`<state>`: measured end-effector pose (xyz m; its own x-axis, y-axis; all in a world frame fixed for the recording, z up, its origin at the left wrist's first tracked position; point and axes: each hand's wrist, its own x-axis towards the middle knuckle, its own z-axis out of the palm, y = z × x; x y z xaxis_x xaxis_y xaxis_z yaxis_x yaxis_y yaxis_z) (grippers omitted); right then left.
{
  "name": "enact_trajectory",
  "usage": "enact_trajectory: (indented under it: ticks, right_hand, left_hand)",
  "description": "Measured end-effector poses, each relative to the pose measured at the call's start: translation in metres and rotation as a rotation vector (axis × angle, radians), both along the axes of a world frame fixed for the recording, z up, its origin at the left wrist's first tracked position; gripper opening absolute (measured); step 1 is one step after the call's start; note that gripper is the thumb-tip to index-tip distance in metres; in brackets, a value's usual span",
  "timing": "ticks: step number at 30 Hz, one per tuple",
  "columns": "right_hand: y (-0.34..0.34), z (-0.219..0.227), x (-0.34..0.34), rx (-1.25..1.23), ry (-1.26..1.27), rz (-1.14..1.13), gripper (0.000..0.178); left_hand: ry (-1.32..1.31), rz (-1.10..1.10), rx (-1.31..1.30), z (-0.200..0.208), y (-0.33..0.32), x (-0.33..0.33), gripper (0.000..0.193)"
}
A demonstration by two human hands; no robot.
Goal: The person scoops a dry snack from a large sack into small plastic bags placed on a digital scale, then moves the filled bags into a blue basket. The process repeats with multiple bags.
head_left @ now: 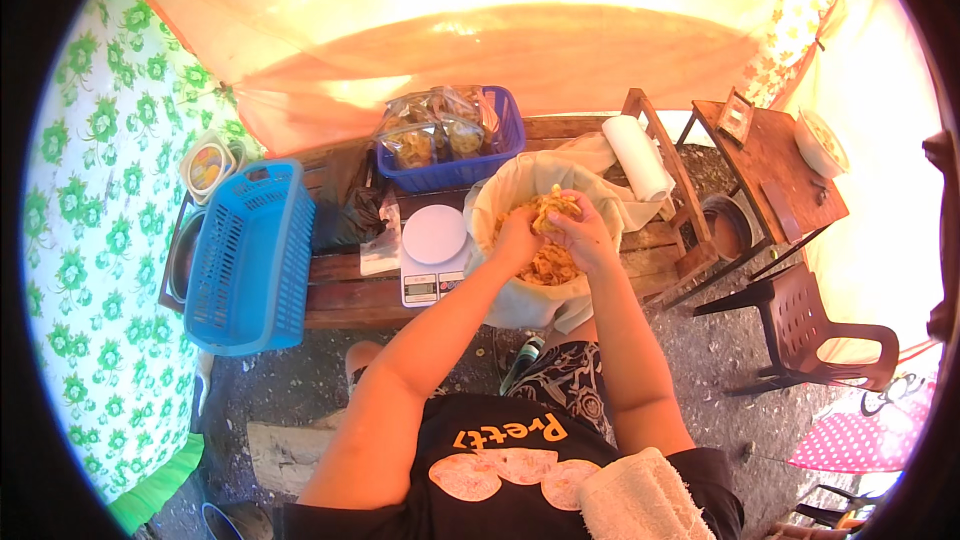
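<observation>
Over a wide container lined with pale cloth (490,190), both my hands are closed around a clump of thin, yellow-orange fried chips (556,206). My left hand (516,242) grips the clump from the left, and my right hand (584,236) holds it from the right, with fingers curled. More chips (552,268) lie inside the lining, just below my hands. Left of the container stands a white kitchen scale (434,236) with a round plate that bears nothing. Beside the scale lies a small stack of clear plastic bags (382,252).
On the slatted wooden bench (345,305) stand a light blue basket (250,260), a dark blue basket (440,175) of filled bags (412,147), a black bag (345,220) and a white roll (638,158). A brown chair (800,325) and small table (765,180) are at right.
</observation>
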<state>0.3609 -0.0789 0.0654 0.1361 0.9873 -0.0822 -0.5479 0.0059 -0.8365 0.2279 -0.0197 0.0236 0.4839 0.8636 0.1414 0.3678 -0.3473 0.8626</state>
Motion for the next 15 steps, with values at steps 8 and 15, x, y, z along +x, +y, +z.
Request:
enact_trajectory:
  ticks: [8,15]
  right_hand:
    - [0.002,-0.008,0.002,-0.016,-0.249,-0.08,0.03]
    - [-0.002,0.005,0.014,-0.167,-0.308,0.067,0.029]
  left_hand:
    - [-0.25,0.014,-0.268,-0.004,0.01,0.007,0.046]
    - [-0.295,0.031,-0.27,0.0,0.004,0.009,0.043]
